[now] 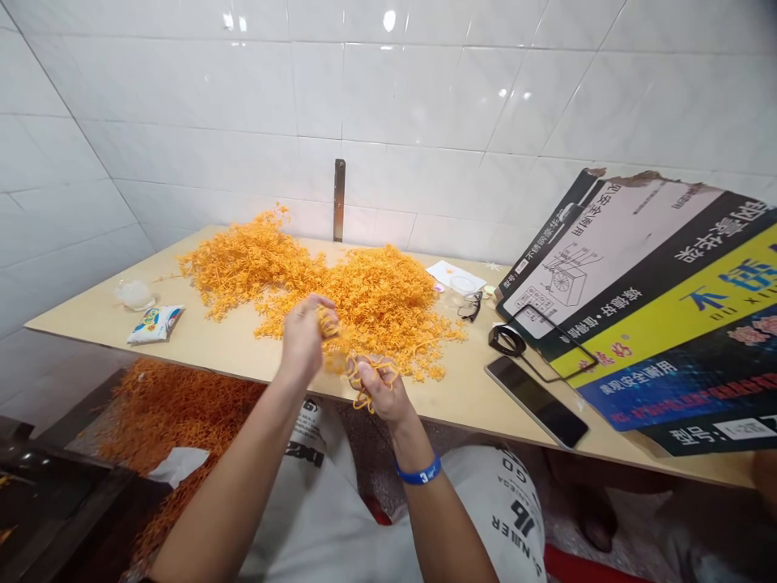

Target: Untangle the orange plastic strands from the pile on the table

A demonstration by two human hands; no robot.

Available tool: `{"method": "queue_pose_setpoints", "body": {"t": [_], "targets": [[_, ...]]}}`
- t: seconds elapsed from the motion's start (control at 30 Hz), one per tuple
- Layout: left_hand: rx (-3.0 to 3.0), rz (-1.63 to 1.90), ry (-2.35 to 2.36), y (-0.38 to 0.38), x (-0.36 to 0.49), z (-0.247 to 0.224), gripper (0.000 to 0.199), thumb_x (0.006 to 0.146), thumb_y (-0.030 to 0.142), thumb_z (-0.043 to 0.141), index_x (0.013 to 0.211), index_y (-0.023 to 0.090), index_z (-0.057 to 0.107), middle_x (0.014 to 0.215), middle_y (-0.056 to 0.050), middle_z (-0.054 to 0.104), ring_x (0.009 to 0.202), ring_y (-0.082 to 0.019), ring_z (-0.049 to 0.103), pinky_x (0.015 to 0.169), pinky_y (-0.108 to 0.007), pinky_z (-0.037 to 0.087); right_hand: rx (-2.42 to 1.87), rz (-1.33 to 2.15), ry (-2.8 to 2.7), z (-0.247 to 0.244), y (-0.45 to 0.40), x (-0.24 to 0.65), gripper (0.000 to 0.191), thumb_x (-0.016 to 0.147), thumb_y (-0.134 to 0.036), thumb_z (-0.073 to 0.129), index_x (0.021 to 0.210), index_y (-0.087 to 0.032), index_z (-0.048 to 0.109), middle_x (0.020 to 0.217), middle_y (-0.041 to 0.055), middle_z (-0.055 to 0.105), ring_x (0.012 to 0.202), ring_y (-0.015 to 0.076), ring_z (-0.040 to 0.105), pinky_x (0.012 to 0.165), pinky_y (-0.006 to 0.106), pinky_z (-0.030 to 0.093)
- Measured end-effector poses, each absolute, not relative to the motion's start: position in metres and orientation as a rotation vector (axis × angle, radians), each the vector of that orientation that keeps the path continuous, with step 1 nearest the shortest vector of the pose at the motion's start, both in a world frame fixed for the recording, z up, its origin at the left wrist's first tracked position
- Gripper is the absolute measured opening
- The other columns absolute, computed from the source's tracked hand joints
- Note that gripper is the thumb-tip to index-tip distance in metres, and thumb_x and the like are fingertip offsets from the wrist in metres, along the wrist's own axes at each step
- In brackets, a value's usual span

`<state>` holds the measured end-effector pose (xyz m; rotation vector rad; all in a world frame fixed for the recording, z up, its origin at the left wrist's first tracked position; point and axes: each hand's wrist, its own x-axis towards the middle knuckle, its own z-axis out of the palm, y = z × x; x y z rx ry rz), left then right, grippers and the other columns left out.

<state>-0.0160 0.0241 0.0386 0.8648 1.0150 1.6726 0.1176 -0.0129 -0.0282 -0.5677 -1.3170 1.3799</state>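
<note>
Strands [363, 398]: in left fingers [326, 303], right fingers [367, 376] | heap [388, 291]: on table [91, 312]

A pale tabletop [461, 397] carries orange tangles [382, 291], a packet [154, 323] and a phone [537, 401].

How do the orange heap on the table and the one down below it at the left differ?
The tabletop heap is bright yellow-orange; the lower heap is a darker, redder orange. A white scrap lies on the lower heap; none shows on the tabletop heap. Both look like loose tangles of thin strands.
</note>
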Motion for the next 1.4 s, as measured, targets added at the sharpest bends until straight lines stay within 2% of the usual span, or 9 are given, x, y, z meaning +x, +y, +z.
{"method": "queue_pose_setpoints", "body": {"t": [0.13, 0.3, 0.4, 0.5, 0.67, 0.93, 1.17, 1.3, 1.4], "targets": [[1.132, 1.876, 1.351, 0.056, -0.056, 0.044, 0.021, 0.09, 0.029, 0.044, 0.084, 0.018, 0.061, 0.058, 0.003, 0.049, 0.044, -0.009, 0.041, 0.049, -0.021, 0.04, -0.572, 1.371, -1.311, -0.024, -0.017, 0.125, 0.049, 0.078, -0.057, 0.064, 0.052, -0.02, 0.044, 0.052, -0.0042, 0.036, 0.047, 0.0083, 0.032, 0.045, 0.024, 0.027], [1.854, 1.194, 1.974, 0.075, -0.074, 0.022, 0.045, 0.087, 0.03, 0.049, 0.128, 0.014, 0.059, 0.093, -0.013, 0.064, 0.086, -0.026, 0.061, 0.083, -0.039, 0.048, -0.618, 1.328, -1.14, -0.025, -0.006, 0.128, 0.052, 0.074, -0.062, 0.066, 0.053, -0.02, 0.042, 0.053, -0.0047, 0.034, 0.049, 0.009, 0.033, 0.045, 0.024, 0.028], [1.958, 0.942, 2.083, 0.08, -0.073, 0.007, 0.059, 0.087, 0.038, 0.051, 0.137, 0.007, 0.05, 0.132, -0.025, 0.05, 0.125, -0.039, 0.047, 0.103, -0.05, 0.037, -0.61, 1.328, -1.044, -0.027, 0.002, 0.128, 0.055, 0.071, -0.059, 0.07, 0.051, -0.021, 0.036, 0.051, -0.0059, 0.03, 0.048, 0.0084, 0.031, 0.045, 0.024, 0.026], [1.982, 1.106, 2.011, 0.075, -0.066, 0.002, 0.052, 0.09, 0.037, 0.047, 0.131, 0.007, 0.056, 0.149, -0.023, 0.037, 0.14, -0.039, 0.03, 0.114, -0.053, 0.025, -0.573, 1.372, -0.975, -0.026, 0.004, 0.13, 0.056, 0.072, -0.057, 0.071, 0.051, -0.02, 0.033, 0.05, -0.0064, 0.029, 0.047, 0.0079, 0.031, 0.045, 0.023, 0.024], [1.461, 1.398, 1.214, 0.036, -0.024, -0.002, 0.054, 0.093, 0.053, 0.042, 0.129, 0.015, 0.055, 0.139, -0.017, 0.054, 0.129, -0.028, 0.049, 0.108, -0.046, 0.038, -0.426, 1.549, -0.894, -0.018, -0.001, 0.127, 0.051, 0.078, -0.051, 0.065, 0.053, -0.021, 0.032, 0.047, -0.0065, 0.029, 0.043, 0.0078, 0.025, 0.043, 0.022, 0.023], [1.069, 1.293, 0.507, 0.004, 0.025, 0.002, 0.075, 0.076, 0.075, 0.052, 0.134, 0.027, 0.053, 0.149, -0.011, 0.045, 0.14, -0.03, 0.037, 0.115, -0.045, 0.029, -0.179, 1.818, -0.713, -0.018, -0.012, 0.112, 0.048, 0.079, -0.043, 0.061, 0.056, -0.02, 0.026, 0.045, -0.0073, 0.025, 0.041, 0.0075, 0.017, 0.041, 0.021, 0.021], [1.191, 1.389, 0.484, 0.014, 0.011, 0.03, 0.044, 0.088, 0.049, 0.059, 0.124, 0.024, 0.061, 0.135, -0.011, 0.06, 0.131, -0.027, 0.048, 0.105, -0.042, 0.041, -0.219, 1.873, -0.906, -0.02, -0.011, 0.114, 0.044, 0.083, -0.046, 0.053, 0.056, -0.021, 0.03, 0.044, -0.0067, 0.027, 0.039, 0.0083, 0.021, 0.041, 0.022, 0.024], [1.166, 1.422, 0.536, 0.012, 0.01, 0.031, 0.037, 0.086, 0.048, 0.063, 0.106, 0.017, 0.068, 0.115, -0.013, 0.07, 0.119, -0.027, 0.06, 0.103, -0.042, 0.044, -0.389, 1.739, -1.228, -0.027, -0.006, 0.124, 0.045, 0.08, -0.06, 0.056, 0.059, -0.022, 0.045, 0.049, -0.0033, 0.043, 0.045, 0.012, 0.039, 0.047, 0.025, 0.037], [1.192, 1.425, 0.626, 0.007, 0.006, 0.032, 0.038, 0.086, 0.05, 0.062, 0.101, 0.015, 0.071, 0.104, -0.012, 0.074, 0.111, -0.026, 0.065, 0.102, -0.04, 0.045, -0.469, 1.673, -1.364, -0.029, 0.0, 0.141, 0.039, 0.07, -0.056, 0.074, 0.081, -0.019, 0.065, 0.075, 0.0034, 0.064, 0.07, 0.0169, 0.058, 0.071, 0.031, 0.05]]}}
